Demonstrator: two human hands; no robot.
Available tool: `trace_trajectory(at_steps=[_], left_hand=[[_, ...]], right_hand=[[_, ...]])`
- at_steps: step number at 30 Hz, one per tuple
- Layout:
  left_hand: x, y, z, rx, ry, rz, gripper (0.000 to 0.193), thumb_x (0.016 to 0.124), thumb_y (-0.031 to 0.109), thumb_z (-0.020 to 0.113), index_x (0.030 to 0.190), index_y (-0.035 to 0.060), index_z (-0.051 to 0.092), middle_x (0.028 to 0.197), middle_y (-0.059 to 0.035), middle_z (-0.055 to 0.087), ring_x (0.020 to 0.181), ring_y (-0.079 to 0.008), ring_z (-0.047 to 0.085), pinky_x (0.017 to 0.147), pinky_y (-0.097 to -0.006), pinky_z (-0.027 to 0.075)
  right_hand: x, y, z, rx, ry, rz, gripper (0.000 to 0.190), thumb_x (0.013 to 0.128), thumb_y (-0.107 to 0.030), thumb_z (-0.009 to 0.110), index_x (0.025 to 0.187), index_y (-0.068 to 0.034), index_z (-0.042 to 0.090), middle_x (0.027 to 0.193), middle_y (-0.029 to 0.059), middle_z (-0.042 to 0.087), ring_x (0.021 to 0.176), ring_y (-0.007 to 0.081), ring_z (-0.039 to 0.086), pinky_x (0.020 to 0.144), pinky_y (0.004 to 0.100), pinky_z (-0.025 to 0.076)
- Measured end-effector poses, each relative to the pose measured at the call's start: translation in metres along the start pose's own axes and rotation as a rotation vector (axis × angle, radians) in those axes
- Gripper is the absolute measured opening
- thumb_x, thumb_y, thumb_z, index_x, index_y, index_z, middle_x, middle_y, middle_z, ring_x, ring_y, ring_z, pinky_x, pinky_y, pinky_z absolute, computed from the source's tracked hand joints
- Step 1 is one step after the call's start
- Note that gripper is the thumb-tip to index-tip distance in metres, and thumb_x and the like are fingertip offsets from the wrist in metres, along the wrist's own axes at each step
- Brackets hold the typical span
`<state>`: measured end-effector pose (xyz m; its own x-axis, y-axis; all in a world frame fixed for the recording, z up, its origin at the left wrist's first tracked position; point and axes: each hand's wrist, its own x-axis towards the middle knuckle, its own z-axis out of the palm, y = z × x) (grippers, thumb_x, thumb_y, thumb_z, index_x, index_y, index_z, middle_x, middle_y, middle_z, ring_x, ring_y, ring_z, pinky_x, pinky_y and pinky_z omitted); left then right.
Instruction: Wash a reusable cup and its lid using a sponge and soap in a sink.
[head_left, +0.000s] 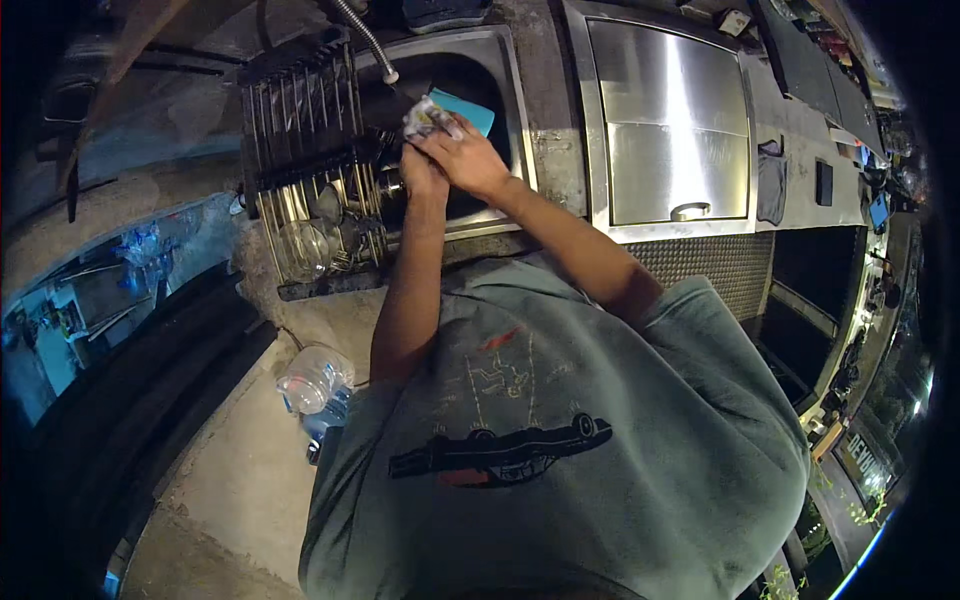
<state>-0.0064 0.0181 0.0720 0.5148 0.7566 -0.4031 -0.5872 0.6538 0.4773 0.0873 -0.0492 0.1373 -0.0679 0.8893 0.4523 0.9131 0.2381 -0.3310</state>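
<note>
Over the metal sink (523, 135), my left hand (424, 171) and my right hand (472, 156) are close together and touching. A foamy sponge (429, 118) shows at the fingertips, with suds on the fingers of my right hand. The fingers of my left hand are partly hidden, so whether it holds a separate item cannot be made out. A turquoise item (466, 111), perhaps a dish or a board, lies in the basin just beyond my right hand. The end of a flexible metal faucet hose (388, 75) hangs above the basin, close to the sponge.
Left of the sink stands a dish rack (270, 247) with glassware (304, 247) and utensils. A stainless steel lid with a handle (675, 135) is set in the counter at right. A large clear plastic bottle (311, 379) stands low on the left. A dark cloth (771, 184) lies farther right.
</note>
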Motion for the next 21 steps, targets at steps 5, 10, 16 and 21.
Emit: trace_trajectory(at_steps=[5, 10, 16, 21], left_hand=[[-0.009, -0.009, -0.001, -0.022, 0.04, 0.003, 0.03, 0.096, 0.028, 0.047, 0.104, 0.0023, 0.06, 0.089, -0.0116, 0.062, 0.079, -0.0221, 0.059, 0.078, -0.0329, 0.051], [-0.01, 0.011, -0.024, -0.042, 0.084, -0.012, 0.031, 0.094, 0.027, 0.045, 0.105, 0.0024, 0.061, 0.091, -0.012, 0.063, 0.08, -0.0232, 0.06, 0.078, -0.0339, 0.051], [0.011, 0.008, -0.025, -0.079, 0.129, -0.018, 0.032, 0.092, 0.026, 0.044, 0.105, 0.0026, 0.061, 0.093, -0.0124, 0.064, 0.083, -0.0245, 0.062, 0.079, -0.0352, 0.052], [0.027, 0.004, -0.026, -0.102, 0.168, -0.029, 0.034, 0.09, 0.025, 0.042, 0.106, 0.0027, 0.062, 0.094, -0.0128, 0.065, 0.084, -0.0255, 0.063, 0.08, -0.0362, 0.052]], right_hand=[[0.017, 0.013, -0.007, -0.301, 0.191, 0.164, 0.041, 0.093, -0.032, 0.048, 0.12, -0.004, 0.06, 0.121, 0.0149, 0.061, 0.112, 0.0339, 0.057, 0.091, 0.0448, 0.046], [0.038, 0.02, -0.029, 0.411, -0.171, 1.01, 0.037, 0.098, -0.027, 0.043, 0.122, -0.005, 0.059, 0.119, 0.0151, 0.063, 0.106, 0.0326, 0.061, 0.087, 0.042, 0.048], [0.02, 0.042, -0.007, 0.678, -0.251, 0.829, 0.037, 0.099, -0.029, 0.041, 0.122, -0.006, 0.058, 0.114, 0.0174, 0.065, 0.098, 0.0347, 0.063, 0.082, 0.0412, 0.05], [0.014, 0.05, 0.003, 0.879, -0.232, 0.785, 0.036, 0.099, -0.028, 0.041, 0.119, -0.005, 0.061, 0.109, 0.0172, 0.067, 0.092, 0.034, 0.062, 0.08, 0.0416, 0.049]])
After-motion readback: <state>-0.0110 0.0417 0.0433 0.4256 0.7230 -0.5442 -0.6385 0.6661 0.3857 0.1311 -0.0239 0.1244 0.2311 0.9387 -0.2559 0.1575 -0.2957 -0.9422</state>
